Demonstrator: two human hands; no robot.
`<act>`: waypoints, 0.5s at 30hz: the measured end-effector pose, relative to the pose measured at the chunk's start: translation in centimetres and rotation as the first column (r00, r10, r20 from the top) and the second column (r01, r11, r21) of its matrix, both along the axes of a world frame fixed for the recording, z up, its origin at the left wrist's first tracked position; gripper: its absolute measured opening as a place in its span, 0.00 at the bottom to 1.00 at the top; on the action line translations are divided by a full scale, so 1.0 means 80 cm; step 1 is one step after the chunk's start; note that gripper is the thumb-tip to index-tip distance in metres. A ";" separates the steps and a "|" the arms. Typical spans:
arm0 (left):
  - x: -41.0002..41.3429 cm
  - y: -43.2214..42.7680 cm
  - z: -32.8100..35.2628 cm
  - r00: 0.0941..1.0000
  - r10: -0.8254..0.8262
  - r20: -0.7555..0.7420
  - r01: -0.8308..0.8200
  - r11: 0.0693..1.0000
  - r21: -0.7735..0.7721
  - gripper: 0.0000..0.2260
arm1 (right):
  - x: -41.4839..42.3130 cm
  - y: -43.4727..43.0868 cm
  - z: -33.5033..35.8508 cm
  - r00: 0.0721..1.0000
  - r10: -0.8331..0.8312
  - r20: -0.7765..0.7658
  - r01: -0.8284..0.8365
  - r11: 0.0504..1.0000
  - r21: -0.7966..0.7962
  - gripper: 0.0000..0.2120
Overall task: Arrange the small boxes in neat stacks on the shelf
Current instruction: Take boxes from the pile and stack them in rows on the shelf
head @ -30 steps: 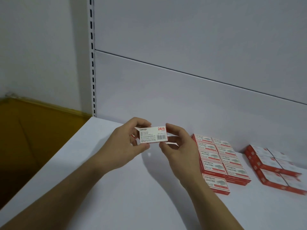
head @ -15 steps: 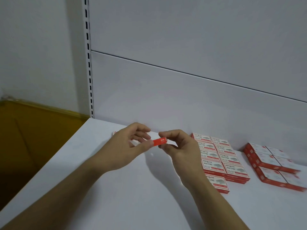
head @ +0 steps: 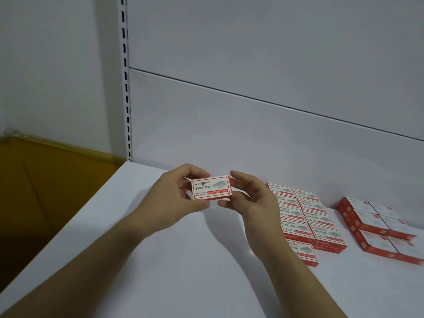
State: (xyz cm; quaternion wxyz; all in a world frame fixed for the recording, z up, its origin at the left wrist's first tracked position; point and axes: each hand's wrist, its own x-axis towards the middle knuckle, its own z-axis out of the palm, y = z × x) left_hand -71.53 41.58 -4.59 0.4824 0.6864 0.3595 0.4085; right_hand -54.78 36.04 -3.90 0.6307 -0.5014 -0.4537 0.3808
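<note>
White box (head: 211, 188) with red border and grey print, red-and-white stacks (head: 307, 216), white shelf (head: 183, 271), mustard-yellow carton (head: 46, 180)

Matt white shelf (head: 183, 271), smooth printed cardboard box (head: 211, 187), glossy back panel (head: 252, 134)

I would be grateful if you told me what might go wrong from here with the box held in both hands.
1. The small box is pinched only by fingertips at its ends, between the left hand and right hand, above the shelf; it may slip and drop.
2. The right forearm lies close beside the lone front box and the nearer stacks; a sweep towards them might knock them out of line.
</note>
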 end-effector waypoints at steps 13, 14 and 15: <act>-0.001 0.000 -0.001 0.998 0.027 -0.052 -0.022 0.996 0.083 0.20 | -0.001 0.000 -0.002 0.999 0.044 0.023 -0.043 0.997 -0.057 0.14; 0.000 0.000 -0.001 0.998 0.032 -0.062 -0.027 0.996 0.087 0.20 | 0.000 0.000 -0.003 0.998 0.035 0.048 -0.033 0.998 -0.056 0.14; 0.000 0.000 -0.002 0.997 0.039 -0.072 -0.032 0.995 0.097 0.20 | 0.000 0.000 -0.003 0.997 0.025 0.076 -0.020 0.998 -0.056 0.14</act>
